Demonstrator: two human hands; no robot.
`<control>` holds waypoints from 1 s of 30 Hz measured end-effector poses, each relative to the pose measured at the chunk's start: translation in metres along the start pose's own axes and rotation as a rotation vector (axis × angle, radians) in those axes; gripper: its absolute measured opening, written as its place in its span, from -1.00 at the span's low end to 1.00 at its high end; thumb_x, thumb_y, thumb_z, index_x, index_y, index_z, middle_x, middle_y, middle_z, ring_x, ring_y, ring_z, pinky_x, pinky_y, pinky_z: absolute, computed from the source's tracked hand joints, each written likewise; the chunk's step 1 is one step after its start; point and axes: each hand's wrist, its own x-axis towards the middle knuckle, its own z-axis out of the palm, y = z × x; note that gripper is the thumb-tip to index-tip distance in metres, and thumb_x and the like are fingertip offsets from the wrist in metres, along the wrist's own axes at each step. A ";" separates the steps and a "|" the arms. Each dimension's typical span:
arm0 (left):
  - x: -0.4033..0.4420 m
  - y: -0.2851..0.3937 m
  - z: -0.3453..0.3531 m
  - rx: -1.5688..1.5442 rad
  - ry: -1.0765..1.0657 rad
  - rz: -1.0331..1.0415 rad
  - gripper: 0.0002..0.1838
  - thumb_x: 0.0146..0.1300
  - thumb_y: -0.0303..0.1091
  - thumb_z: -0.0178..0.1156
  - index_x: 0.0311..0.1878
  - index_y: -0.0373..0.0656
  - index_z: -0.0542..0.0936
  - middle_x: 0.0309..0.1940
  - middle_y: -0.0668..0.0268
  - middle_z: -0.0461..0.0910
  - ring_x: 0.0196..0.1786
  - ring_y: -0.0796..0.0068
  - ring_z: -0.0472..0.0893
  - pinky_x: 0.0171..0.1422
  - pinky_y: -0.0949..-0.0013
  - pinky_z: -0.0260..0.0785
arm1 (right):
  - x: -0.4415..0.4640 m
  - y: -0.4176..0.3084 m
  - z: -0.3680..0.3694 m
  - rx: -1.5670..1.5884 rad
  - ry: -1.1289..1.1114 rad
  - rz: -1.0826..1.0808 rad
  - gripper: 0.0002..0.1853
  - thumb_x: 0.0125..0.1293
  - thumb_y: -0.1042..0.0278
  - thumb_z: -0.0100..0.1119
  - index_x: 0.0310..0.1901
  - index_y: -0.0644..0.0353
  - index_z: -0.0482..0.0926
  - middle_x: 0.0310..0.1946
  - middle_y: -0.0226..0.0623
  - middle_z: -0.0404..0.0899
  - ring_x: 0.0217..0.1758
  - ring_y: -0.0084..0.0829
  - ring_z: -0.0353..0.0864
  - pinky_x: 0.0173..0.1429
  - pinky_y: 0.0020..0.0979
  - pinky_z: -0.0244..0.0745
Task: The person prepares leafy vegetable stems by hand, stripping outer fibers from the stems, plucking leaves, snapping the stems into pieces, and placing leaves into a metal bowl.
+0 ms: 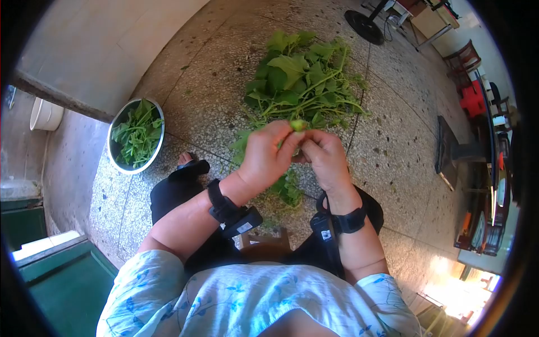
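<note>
"What's in those hands?"

"A small green plant piece (298, 124), up at the fingertips, over the near edge of the leafy vine heap (292, 78). The left hand (266, 147) has its grip pinched narrow on it, between thumb and forefinger."

"And the right hand (325, 154)?"

"Bent in close, just beside the left. Its fingertips are partly lost behind the other thumb, so I can't tell how tight that grip is, or whether anything sits in it."

"Which way does the piece point?"

"Its lower part is covered by the fingers. The bit that shows is stubby, lying roughly crosswise above the thumb; I couldn't swear to its long axis. The vines are easier: one long stem slants from the hands' side up and away to the right, and thinner ends stick out rightward over the speckled floor (387, 168)."

"What else is half hidden?"

"Loose leaves (289, 191) under the wrists, mostly blocked by the forearms. The wooden stool (264, 246) shows only its front edge, between the black trouser legs (171, 191). Over to the left, the metal basin (116, 148) holds more greens (137, 133), so its bottom is covered."
</note>
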 end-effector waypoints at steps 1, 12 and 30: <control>0.001 0.000 0.000 -0.140 0.022 -0.107 -0.82 0.14 -0.45 0.10 -0.20 -0.29 0.53 -0.46 0.23 0.54 -0.40 0.49 0.52 -0.31 0.46 0.35 | -0.001 0.000 0.001 0.089 0.025 -0.006 -0.86 0.19 0.41 0.03 -0.36 0.30 0.53 -0.60 -0.48 0.45 -0.56 -0.67 0.41 -0.51 -0.61 0.30; 0.006 -0.012 0.000 -0.439 -0.066 -0.405 -0.76 0.26 -0.32 -0.01 -0.19 -0.33 0.49 -0.43 0.35 0.52 -0.36 0.69 0.43 -0.25 0.56 0.32 | 0.005 0.016 0.011 0.189 -0.028 -0.177 -0.91 0.21 0.44 0.01 -0.34 0.26 0.48 -0.55 -0.51 0.41 -0.50 -0.71 0.30 -0.40 -0.66 0.24; 0.013 -0.013 -0.019 -0.800 0.002 -0.443 -0.71 0.29 -0.20 -0.06 -0.23 -0.27 0.49 -0.35 0.30 0.54 -0.32 0.60 0.49 -0.23 0.53 0.36 | 0.000 0.018 0.014 0.154 -0.101 -0.244 -0.91 0.23 0.43 0.00 -0.32 0.25 0.47 -0.52 -0.53 0.41 -0.47 -0.74 0.28 -0.38 -0.66 0.22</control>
